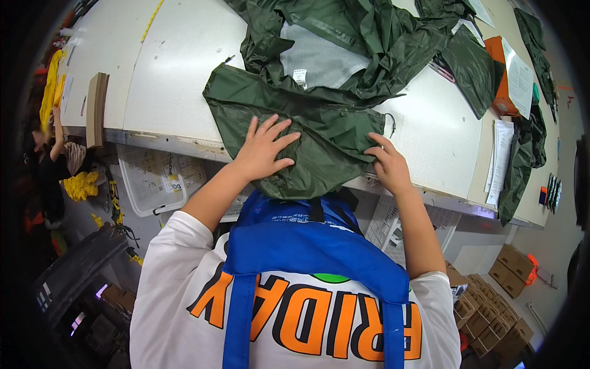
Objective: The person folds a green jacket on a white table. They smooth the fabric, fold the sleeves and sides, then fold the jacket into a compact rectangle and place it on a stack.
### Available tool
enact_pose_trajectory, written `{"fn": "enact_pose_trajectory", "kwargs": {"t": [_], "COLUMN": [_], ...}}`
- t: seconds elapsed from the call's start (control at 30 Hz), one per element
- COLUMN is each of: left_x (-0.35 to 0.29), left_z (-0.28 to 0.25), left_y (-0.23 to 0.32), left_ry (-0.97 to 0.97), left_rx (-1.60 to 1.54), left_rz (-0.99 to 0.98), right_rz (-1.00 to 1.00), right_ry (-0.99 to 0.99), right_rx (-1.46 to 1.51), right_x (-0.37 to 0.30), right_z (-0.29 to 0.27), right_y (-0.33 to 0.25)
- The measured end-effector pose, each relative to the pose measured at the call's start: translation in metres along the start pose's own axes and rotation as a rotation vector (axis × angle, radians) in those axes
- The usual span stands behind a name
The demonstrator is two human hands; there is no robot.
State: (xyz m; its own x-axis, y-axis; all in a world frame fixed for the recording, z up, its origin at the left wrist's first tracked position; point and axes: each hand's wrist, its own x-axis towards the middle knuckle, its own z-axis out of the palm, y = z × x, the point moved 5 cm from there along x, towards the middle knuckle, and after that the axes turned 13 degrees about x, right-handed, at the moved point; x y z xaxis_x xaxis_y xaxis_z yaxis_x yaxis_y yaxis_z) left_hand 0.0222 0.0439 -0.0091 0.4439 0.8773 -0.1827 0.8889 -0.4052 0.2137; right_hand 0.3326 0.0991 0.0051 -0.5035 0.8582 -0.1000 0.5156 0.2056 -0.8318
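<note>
A dark green rain jacket (393, 55) with a pale mesh lining (316, 58) lies rumpled across the white table. Its hood-like part (319, 166) reaches toward me and droops over the table's near edge. Flat on that green fabric rests my left hand (265, 147), fingers spread. At the right edge of the same part, near a thin black cord loop (392, 125), my right hand (387, 161) touches the cloth with bent fingers. Whether those fingertips pinch the fabric is hard to make out. Another cord end (229, 59) sticks out at the upper left corner.
To the right are a folded green piece (470, 67), pink-handled scissors (442, 71), an orange box (501, 74) and paper sheets (499, 163). A cardboard stack (96, 111) stands at the left edge. Below the table is a clear plastic bin (150, 178). Another person's arm (58, 132) shows far left.
</note>
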Motion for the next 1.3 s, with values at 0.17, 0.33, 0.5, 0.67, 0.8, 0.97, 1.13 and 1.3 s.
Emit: {"fn": "enact_pose_trajectory", "kwargs": {"t": [0.17, 0.33, 0.5, 0.67, 0.8, 0.97, 1.13, 1.3], "left_x": [-0.024, -0.032, -0.029, -0.033, 0.001, -0.01, -0.013, -0.014], "left_z": [-0.008, 0.003, -0.003, -0.014, -0.019, -0.009, -0.035, -0.054], "left_y": [0.026, 0.054, 0.027, -0.108, -0.141, -0.139, -0.098, -0.081], "left_ry": [-0.098, -0.093, 0.323, 0.573, 0.365, 0.314, 0.267, 0.224], "left_rx": [0.06, 0.058, -0.441, -0.196, -0.683, -1.337, -1.6, -1.566], "left_rz": [-0.132, -0.222, -0.284, -0.985, -1.022, -0.918, -0.867, -0.754], "right_rz": [0.493, 0.3, -0.216, -0.19, -0.193, 0.067, -0.086, 0.3], "right_ry": [-0.113, 0.115, -0.089, -0.215, -0.302, 0.121, 0.615, 0.355], "right_rx": [0.166, -0.404, -0.081, -0.31, -0.221, 0.278, -0.468, -0.889], "right_x": [0.007, 0.033, 0.015, -0.005, 0.002, 0.056, 0.138, 0.157], "right_z": [-0.043, -0.024, 0.067, 0.098, 0.077, -0.036, -0.197, -0.2], "right_y": [-0.023, -0.033, -0.092, -0.062, -0.068, -0.008, 0.137, 0.14]}}
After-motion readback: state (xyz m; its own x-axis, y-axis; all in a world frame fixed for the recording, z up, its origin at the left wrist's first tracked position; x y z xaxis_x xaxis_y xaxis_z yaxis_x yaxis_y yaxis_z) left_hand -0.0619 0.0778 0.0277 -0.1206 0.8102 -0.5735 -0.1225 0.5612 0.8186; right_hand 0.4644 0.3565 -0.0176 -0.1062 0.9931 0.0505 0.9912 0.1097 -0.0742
